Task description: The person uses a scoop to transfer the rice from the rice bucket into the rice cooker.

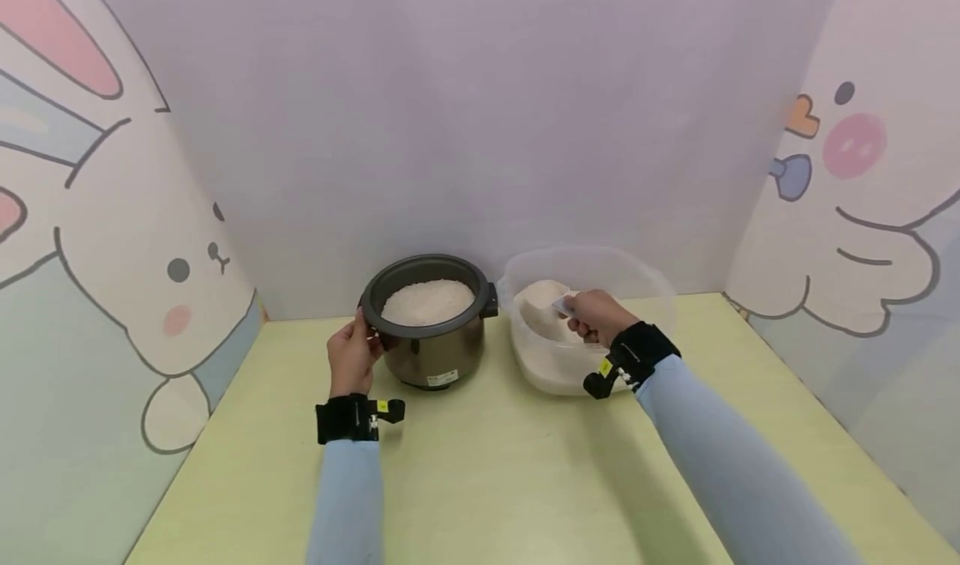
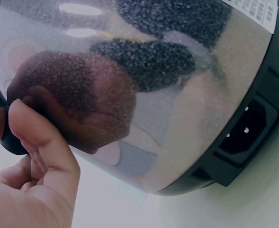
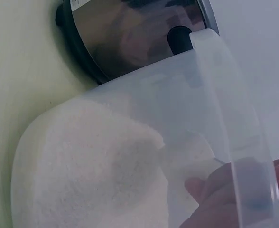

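A brown rice cooker (image 1: 435,357) with a dark rim stands lidless at the back, white rice (image 1: 428,302) heaped inside. My left hand (image 1: 351,357) pinches its black left side handle (image 2: 13,140) between thumb and fingers. To the cooker's right sits a translucent plastic bin (image 1: 651,286) holding more rice (image 3: 87,161). In my right hand (image 1: 600,315), reaching over the bin's near rim, is the handle of a pale scoop (image 3: 189,154). That scoop, heaped with rice, is inside the bin, above the rice. The bin wall blurs its outline in the right wrist view.
Both vessels stand on a pale yellow-green table (image 1: 480,482), close to the back wall (image 1: 480,132). Side walls with cartoon drawings flank the table. A power socket (image 2: 248,130) sits low on the cooker's body. The cooker's right handle (image 1: 489,300) nearly meets the bin's rim.
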The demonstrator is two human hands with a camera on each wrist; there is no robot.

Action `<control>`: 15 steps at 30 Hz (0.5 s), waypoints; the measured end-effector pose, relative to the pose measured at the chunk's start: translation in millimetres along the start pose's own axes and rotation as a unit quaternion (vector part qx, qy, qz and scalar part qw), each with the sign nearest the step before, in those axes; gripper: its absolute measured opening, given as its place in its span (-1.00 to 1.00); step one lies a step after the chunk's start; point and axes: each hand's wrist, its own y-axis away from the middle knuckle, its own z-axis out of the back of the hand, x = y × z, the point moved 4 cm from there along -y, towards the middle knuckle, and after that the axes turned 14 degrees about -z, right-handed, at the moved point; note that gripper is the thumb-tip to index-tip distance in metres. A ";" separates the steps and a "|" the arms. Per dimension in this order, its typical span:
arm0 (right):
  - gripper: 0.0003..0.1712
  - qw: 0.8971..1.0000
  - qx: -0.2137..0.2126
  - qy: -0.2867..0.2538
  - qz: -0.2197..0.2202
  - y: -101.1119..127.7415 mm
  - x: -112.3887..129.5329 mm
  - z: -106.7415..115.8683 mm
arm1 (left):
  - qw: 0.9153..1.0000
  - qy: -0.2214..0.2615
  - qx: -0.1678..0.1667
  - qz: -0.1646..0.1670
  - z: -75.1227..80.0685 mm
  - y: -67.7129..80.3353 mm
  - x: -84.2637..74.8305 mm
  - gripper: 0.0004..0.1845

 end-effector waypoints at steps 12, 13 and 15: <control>-0.49 0.992 -0.003 -0.126 0.000 9.5 7.2 7.6 | 1.000 -0.004 -0.014 -0.002 -0.5 -0.1 -0.2 -0.62; -0.49 0.991 -0.004 -0.137 -0.001 11.7 8.7 7.3 | 1.000 -0.002 -0.014 -0.003 -0.8 0.6 -1.2 -0.62; -0.51 0.988 -0.007 -0.152 0.002 16.4 12.7 6.3 | 1.000 0.001 -0.013 -0.005 -1.1 1.6 -3.2 -0.62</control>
